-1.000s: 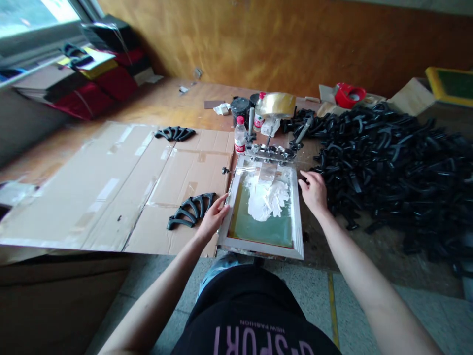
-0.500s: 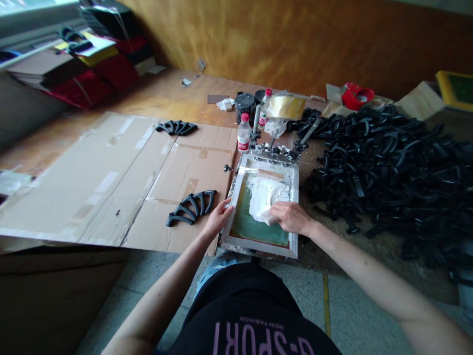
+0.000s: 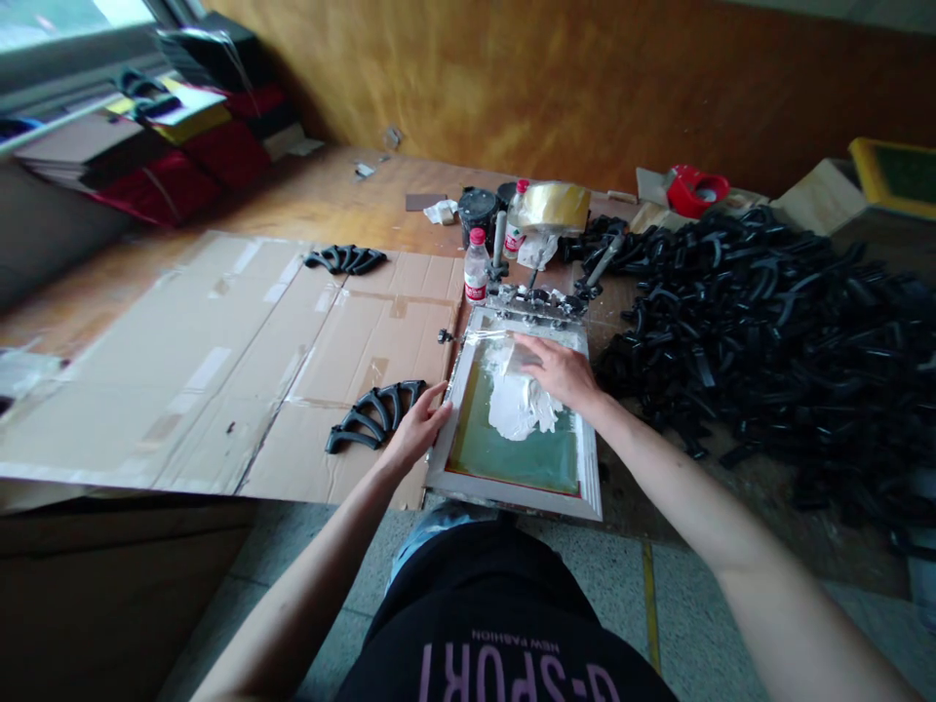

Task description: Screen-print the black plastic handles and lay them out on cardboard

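A screen printing frame (image 3: 589, 487) with a green mesh lies before me. White paste (image 3: 521, 405) is heaped on the upper part of its mesh. My left hand (image 3: 422, 425) is at the frame's left edge, thumb and fingers closed about the rim. Over the upper end of the mesh is my right hand (image 3: 560, 372), fingers bent towards the left across the paste's top edge. What it grips there is mostly hidden under the fingers. Several curved black handles (image 3: 374, 414) lie in a fan on the cardboard, just left of my left hand.
Flattened cardboard (image 3: 219, 380) covers the table's left side, with a second fan of black handles (image 3: 346, 258) farther back. Red-capped bottles (image 3: 476, 268) and metal clamp posts (image 3: 604, 261) stand behind the frame. A large heap of black handles (image 3: 760, 331) fills the right side.
My right hand has moved away from me, from the paste's lower edge to its upper end. The frame's near end looks slightly larger and closer. The wooden strip at the top is now covered.
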A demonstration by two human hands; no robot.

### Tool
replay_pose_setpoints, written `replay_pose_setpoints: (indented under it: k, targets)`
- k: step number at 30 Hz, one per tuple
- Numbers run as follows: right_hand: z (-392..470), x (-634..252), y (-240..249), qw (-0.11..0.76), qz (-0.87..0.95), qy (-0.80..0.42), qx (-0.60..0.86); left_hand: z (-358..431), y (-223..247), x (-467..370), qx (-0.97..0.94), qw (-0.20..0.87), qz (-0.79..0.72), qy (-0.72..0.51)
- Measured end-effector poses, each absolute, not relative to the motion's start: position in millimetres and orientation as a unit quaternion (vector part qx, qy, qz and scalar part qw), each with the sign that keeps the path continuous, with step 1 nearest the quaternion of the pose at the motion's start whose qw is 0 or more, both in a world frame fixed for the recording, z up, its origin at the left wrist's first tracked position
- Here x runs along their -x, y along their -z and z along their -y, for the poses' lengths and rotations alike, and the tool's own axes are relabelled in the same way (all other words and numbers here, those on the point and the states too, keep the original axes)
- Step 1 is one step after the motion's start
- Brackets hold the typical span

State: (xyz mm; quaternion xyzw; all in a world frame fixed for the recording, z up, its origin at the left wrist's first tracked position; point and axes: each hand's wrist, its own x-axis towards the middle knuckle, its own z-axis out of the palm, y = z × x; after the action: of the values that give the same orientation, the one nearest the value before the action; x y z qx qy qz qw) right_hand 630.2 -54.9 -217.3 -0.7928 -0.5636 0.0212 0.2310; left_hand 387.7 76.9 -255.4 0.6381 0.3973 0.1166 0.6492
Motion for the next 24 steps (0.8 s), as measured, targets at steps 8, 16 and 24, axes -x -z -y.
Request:
replay_pose_setpoints:
  k: [8,16,24]
  targets:
    - [96,-746,202,0.35,0.337,0.122,0.865,-94,147,-440,-0.627,0.669,-0.274,-0.29]
    - [111,-630,307,0.177,0.5,-0.068,0.845,-78,160,-476,-0.559,0.683,-0.294,-0.367]
    - [90,-557,271,0.16,0.529,-0.098,0.828,23,260,-411,-0.441,0.802,-0.402,-0.029]
